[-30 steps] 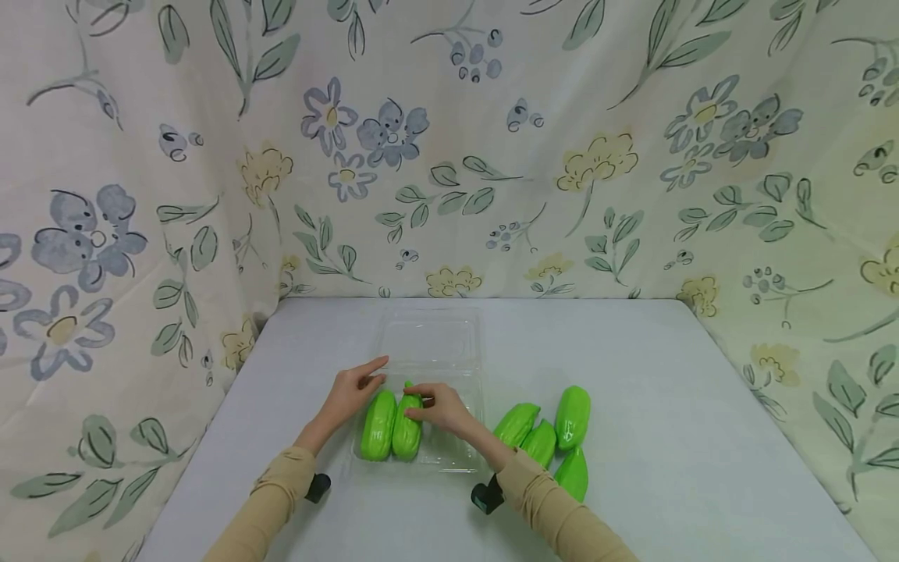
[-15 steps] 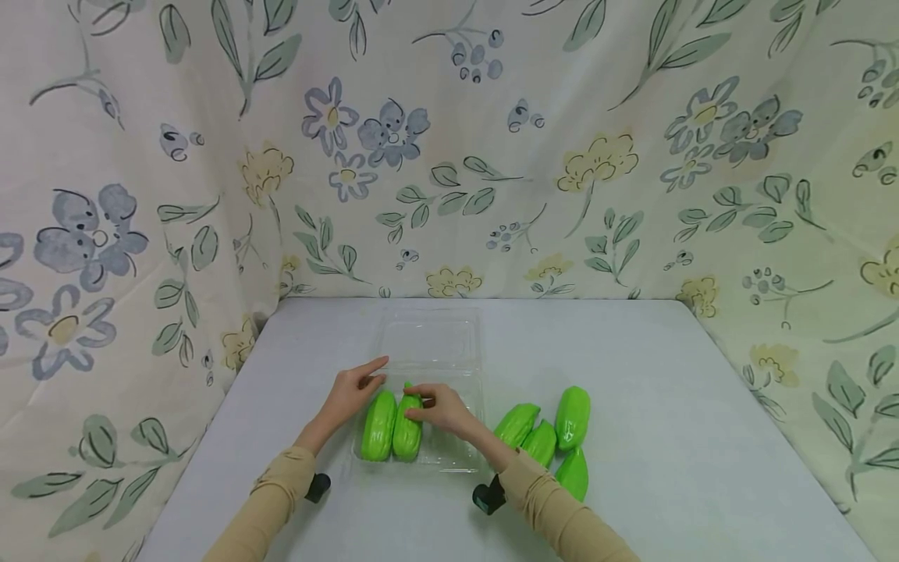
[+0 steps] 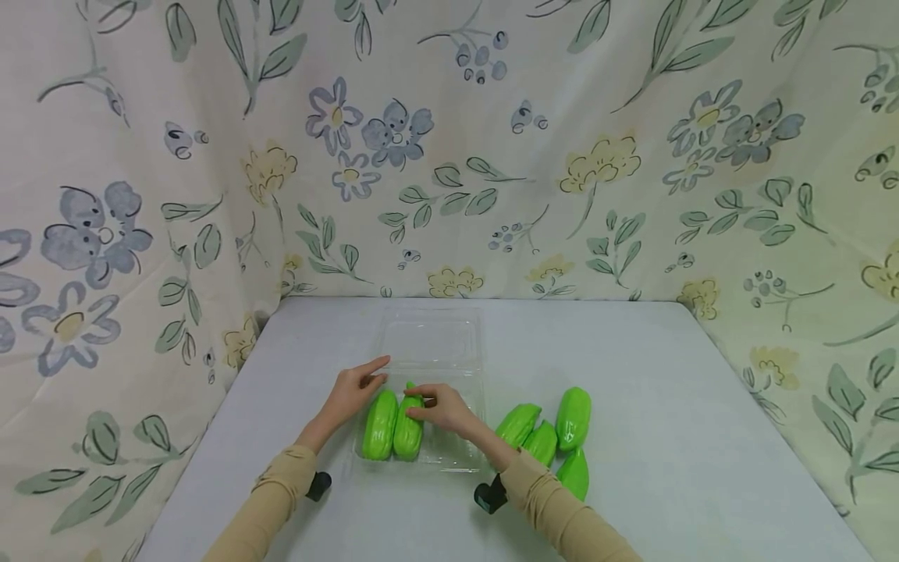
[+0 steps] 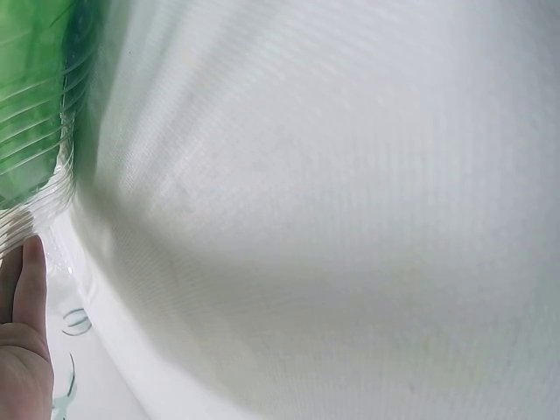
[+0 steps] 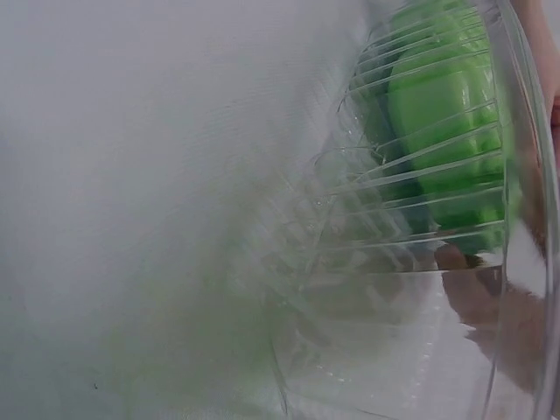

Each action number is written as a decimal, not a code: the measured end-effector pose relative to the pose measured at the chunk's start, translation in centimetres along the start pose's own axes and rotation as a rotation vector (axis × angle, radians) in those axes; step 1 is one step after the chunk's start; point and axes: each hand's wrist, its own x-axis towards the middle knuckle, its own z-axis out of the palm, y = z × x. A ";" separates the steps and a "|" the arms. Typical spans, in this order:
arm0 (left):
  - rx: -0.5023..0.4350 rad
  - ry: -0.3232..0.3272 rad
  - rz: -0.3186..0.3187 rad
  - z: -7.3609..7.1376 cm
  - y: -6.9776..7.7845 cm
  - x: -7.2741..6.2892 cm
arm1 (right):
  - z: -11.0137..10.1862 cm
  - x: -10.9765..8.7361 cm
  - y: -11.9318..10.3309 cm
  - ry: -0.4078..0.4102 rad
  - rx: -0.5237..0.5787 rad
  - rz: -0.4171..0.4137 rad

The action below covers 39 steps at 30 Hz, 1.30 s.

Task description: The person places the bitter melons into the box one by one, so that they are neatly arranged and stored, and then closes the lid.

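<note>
Two glossy green, ridged gourds lie lengthwise side by side in the left part of a clear plastic clamshell container (image 3: 453,453), whose lid is laid back. My right hand (image 3: 444,407) pinches the far, stem end of the inner gourd (image 3: 407,439) between thumb and fingers. Along the container's left wall sits the outer gourd (image 3: 379,428). My left hand (image 3: 351,392) is at the far left corner of the base, index finger extended toward the hinge. In the left wrist view, its fingers (image 4: 31,284) touch the ribbed plastic. The right wrist view shows green through the container wall (image 5: 525,254).
Several loose green gourds (image 3: 574,417) lie in a cluster on the white table (image 3: 674,437), right of the container, partly behind my right forearm. The open lid (image 3: 431,339) lies flat toward the back. A floral curtain (image 3: 449,234) hangs behind the table and along its sides.
</note>
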 end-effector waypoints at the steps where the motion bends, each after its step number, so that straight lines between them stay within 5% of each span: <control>1: 0.001 0.000 0.003 0.0 0.0 0.0 | 0.0 0.0 0.0 0.000 -0.002 -0.001; 39: 0.002 0.009 0.049 0.1 -0.2 0.1 | -2.0 -0.7 -1.2 -0.022 0.002 0.047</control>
